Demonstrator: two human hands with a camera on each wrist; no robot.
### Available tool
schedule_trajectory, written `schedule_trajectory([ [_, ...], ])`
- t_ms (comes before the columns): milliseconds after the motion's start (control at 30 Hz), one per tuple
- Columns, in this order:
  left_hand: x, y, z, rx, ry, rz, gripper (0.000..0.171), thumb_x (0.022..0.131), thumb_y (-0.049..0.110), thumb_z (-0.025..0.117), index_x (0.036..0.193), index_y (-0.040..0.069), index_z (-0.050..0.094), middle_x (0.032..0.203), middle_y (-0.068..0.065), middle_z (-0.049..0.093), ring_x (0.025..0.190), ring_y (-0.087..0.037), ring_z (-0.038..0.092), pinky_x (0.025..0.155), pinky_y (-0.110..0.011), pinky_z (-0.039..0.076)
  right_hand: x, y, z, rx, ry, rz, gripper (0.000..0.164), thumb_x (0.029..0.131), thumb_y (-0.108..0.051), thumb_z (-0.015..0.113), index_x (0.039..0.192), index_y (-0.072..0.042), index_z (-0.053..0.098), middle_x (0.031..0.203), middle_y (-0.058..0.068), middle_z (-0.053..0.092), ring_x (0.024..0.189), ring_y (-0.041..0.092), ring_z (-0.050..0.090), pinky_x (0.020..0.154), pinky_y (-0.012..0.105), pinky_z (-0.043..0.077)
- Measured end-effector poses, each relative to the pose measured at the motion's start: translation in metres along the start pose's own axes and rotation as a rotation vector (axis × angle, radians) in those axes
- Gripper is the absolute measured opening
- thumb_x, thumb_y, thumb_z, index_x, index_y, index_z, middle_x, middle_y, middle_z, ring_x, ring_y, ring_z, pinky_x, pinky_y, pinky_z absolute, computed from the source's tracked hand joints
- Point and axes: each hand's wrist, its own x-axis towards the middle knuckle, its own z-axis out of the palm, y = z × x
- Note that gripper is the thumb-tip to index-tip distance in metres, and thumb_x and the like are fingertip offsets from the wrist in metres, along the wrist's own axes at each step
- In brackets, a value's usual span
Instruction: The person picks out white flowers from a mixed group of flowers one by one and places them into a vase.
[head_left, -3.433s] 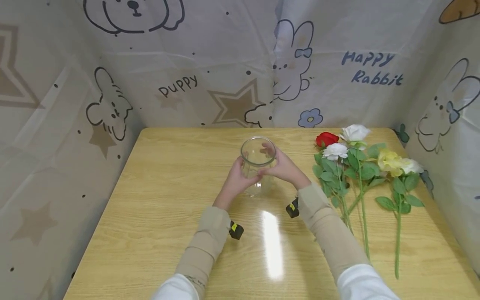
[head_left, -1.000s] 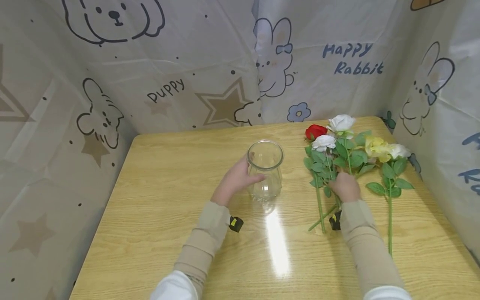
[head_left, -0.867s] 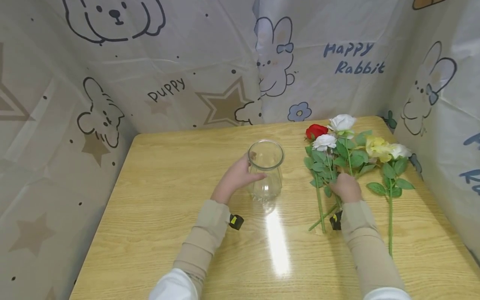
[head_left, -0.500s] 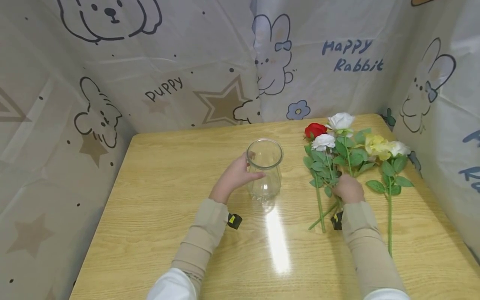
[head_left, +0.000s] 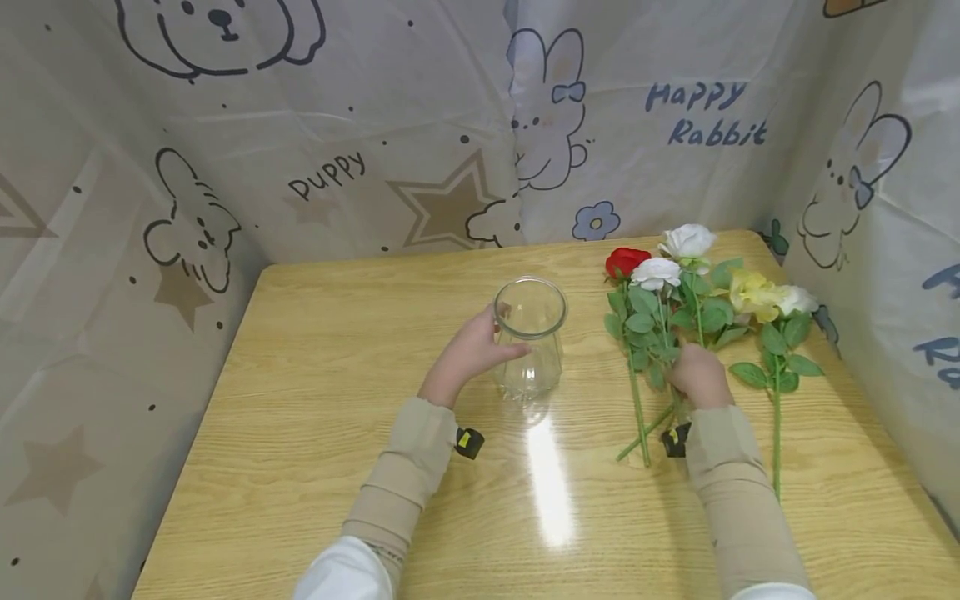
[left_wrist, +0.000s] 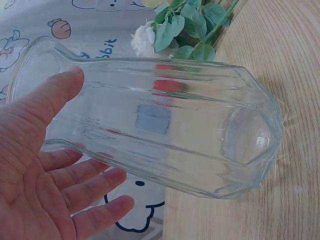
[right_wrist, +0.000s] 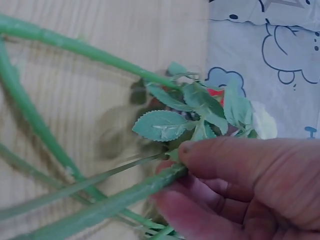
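Note:
A clear glass vase (head_left: 546, 360) with a wide rim stands upright on the table. My left hand (head_left: 467, 357) holds it by the neck, thumb across the near side; in the left wrist view the other fingers spread along the vase's far side. To its right, my right hand (head_left: 702, 377) is among the artificial flowers. The right wrist view shows its thumb and forefinger pinching a green stem (right_wrist: 115, 206) just below some toothed leaves (right_wrist: 162, 125). The stem appears to belong to the front white flower (head_left: 656, 273), whose bloom sits beside a red rose (head_left: 627, 262).
Another white rose (head_left: 687, 241) lies behind, and a yellow flower (head_left: 753, 294) lies farther right beside a pale bloom (head_left: 796, 300). Several stems cross beneath the right hand. Patterned cloth (head_left: 450, 100) walls the wooden table (head_left: 337, 333) at the back and sides.
Since the oldest frame, my right hand has left the vase and reached the flowers on the right. Over the last half second the front white flower has shifted slightly up and right; the left hand stays.

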Motion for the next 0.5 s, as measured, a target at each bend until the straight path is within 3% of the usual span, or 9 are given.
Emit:
schedule_trajectory([
  [33,0.0,0.0,0.0,-0.004,0.001,-0.002,0.07,0.076,0.028,0.072,0.132,0.007,0.037,0.132,-0.012,0.043,0.114,-0.033,0.046,0.092,-0.045,0.04,0.001,-0.001,-0.001,0.006,-0.01,-0.002,0.02,0.08,-0.002,0.049,0.087,0.015,0.057,0.043,0.005,0.045,0.039,0.017,0.044,0.045,0.032,0.041],
  [100,0.0,-0.001,0.0,-0.01,0.003,-0.007,0.07,0.076,0.028,0.072,0.132,0.006,0.037,0.133,-0.012,0.043,0.114,-0.033,0.045,0.093,-0.045,0.04,0.001,-0.004,-0.004,0.017,-0.025,-0.007,0.019,0.079,-0.002,0.049,0.087,0.015,0.056,0.042,0.003,0.042,0.038,0.015,0.042,0.045,0.03,0.04],
  [167,0.0,-0.002,0.001,-0.012,0.006,-0.011,0.069,0.076,0.028,0.072,0.131,0.007,0.037,0.132,-0.012,0.043,0.114,-0.033,0.045,0.093,-0.045,0.04,0.001,-0.006,-0.005,0.022,-0.03,-0.023,0.014,0.08,-0.002,0.051,0.077,0.01,0.057,0.04,0.001,0.039,0.036,0.013,0.038,0.044,0.028,0.038],
  [267,0.0,-0.002,0.001,-0.011,0.009,-0.01,0.068,0.075,0.028,0.072,0.131,0.009,0.038,0.132,-0.011,0.043,0.114,-0.032,0.046,0.093,-0.044,0.04,0.001,-0.008,-0.007,0.019,-0.02,-0.031,0.037,0.08,-0.004,0.053,0.047,-0.01,0.04,0.04,-0.003,0.034,0.036,0.011,0.034,0.044,0.026,0.035],
  [500,0.0,-0.003,0.001,-0.02,0.013,0.009,0.069,0.075,0.028,0.072,0.132,0.011,0.036,0.132,-0.011,0.043,0.114,-0.034,0.045,0.092,-0.045,0.04,-0.001,-0.014,-0.011,0.056,-0.001,-0.037,0.042,0.081,-0.009,0.058,0.045,-0.013,0.038,0.039,-0.003,0.037,0.036,0.01,0.033,0.043,0.025,0.034],
])
